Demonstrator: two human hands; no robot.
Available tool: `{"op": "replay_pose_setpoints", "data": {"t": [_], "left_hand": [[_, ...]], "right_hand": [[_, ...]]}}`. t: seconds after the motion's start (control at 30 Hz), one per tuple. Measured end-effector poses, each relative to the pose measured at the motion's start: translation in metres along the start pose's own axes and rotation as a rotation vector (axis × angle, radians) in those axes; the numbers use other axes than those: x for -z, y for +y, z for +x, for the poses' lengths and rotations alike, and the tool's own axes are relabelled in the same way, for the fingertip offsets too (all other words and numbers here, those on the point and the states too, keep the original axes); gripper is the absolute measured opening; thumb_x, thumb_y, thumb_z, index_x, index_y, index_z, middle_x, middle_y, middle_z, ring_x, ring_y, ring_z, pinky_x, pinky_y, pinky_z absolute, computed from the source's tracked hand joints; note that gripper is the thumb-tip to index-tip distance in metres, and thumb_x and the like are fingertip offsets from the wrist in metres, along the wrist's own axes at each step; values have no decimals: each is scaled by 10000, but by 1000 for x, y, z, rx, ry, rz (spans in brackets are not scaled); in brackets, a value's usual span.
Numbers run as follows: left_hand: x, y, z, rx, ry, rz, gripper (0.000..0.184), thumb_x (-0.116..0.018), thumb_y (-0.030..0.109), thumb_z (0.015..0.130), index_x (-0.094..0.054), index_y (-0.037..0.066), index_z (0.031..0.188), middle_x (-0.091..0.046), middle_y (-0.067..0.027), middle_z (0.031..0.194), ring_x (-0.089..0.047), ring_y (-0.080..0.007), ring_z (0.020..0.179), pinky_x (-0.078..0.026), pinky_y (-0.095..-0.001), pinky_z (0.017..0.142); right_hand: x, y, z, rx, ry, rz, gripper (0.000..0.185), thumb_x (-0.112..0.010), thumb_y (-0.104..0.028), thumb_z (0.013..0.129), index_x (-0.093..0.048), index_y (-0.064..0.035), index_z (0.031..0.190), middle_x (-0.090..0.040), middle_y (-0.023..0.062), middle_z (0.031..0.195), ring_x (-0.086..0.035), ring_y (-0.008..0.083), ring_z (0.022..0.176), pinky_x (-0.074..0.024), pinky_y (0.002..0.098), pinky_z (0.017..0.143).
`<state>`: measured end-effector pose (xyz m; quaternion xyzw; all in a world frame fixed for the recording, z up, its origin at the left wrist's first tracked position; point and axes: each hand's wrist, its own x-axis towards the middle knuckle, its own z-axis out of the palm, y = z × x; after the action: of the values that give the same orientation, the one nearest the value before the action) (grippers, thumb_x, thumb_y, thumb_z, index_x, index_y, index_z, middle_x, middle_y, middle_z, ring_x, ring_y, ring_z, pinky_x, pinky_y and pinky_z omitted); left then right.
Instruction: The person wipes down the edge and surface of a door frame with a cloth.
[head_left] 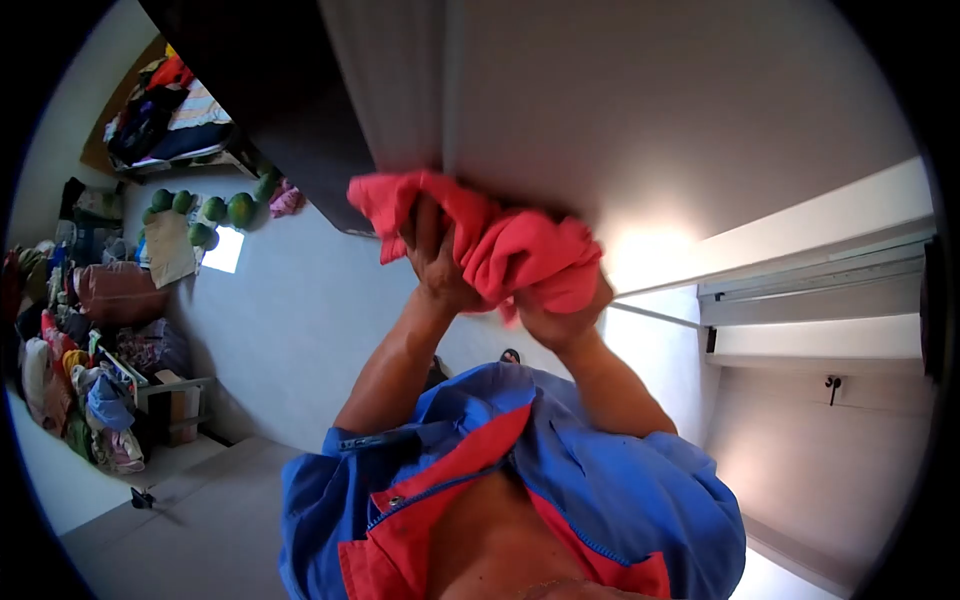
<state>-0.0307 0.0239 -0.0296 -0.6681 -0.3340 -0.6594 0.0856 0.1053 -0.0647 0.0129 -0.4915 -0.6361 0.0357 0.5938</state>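
A bunched red cloth (530, 255) lies between my two hands, against the lower edge of a large grey-brown panel (640, 110). My left hand (435, 255) has its fingers wrapped into the cloth's left part. My right hand (570, 315) is closed round the cloth's right end, its fingers mostly covered by the folds. Part of the cloth hangs down at the left, beside the dark side face (290, 110) of the panel.
Green round fruits (241, 209) lie on the floor at upper left, near a bed (190, 135) heaped with clothes. More clothes and bags (120, 295) are piled along the left wall. A white frame (790, 225) and a door with a handle (833, 384) stand at the right.
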Motion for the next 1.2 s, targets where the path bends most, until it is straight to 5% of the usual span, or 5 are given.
{"op": "replay_pose_setpoints", "data": {"t": [0.07, 0.53, 0.6, 0.83, 1.2], "left_hand": [[7, -5, 21, 11, 6, -26, 475, -774, 391, 843, -741, 61, 1183, -604, -245, 1376, -492, -485, 1305, -318, -561, 1130], [20, -98, -198, 188, -409, -129, 600, -795, 356, 854, -620, 117, 1377, -268, -292, 1638, -320, -521, 1479, -240, -630, 1204], [19, -104, -208, 1086, -467, -878, 619, -823, 321, 829, -620, 100, 1370, -270, -302, 1632, -309, -517, 1482, -270, -561, 1217], [31, -125, -205, 418, -436, -503, 636, -856, 302, 799, -619, 59, 1338, -303, -299, 1623, -367, -500, 1457, -320, -497, 1207], [33, -65, -98, 868, -191, -932, 698, -887, 275, 805, -567, 49, 1383, -491, -221, 1527, -531, -414, 1350, -465, -481, 1094]], "right_hand": [[-4, -2, 16, 218, -23, -10, 725, -947, -153, 686, -593, 32, 1291, -689, 182, 1169, -728, 328, 1016, -589, 387, 882], [-81, 59, -105, -42, -321, -453, 558, -875, -105, 699, -663, -70, 1214, -657, 162, 1167, -681, 371, 1005, -591, 407, 793], [-88, 47, -98, -45, -297, -425, 543, -863, -93, 714, -658, -66, 1215, -651, 173, 1163, -679, 386, 1017, -591, 424, 803], [-108, 85, -137, -36, -423, -334, 580, -812, -78, 783, -582, -67, 1315, -622, 199, 1225, -668, 429, 1039, -583, 463, 826], [-80, 27, -61, 15, -206, -179, 565, -875, -22, 756, -610, -17, 1256, -658, 164, 1182, -682, 350, 1054, -547, 406, 883]]}}
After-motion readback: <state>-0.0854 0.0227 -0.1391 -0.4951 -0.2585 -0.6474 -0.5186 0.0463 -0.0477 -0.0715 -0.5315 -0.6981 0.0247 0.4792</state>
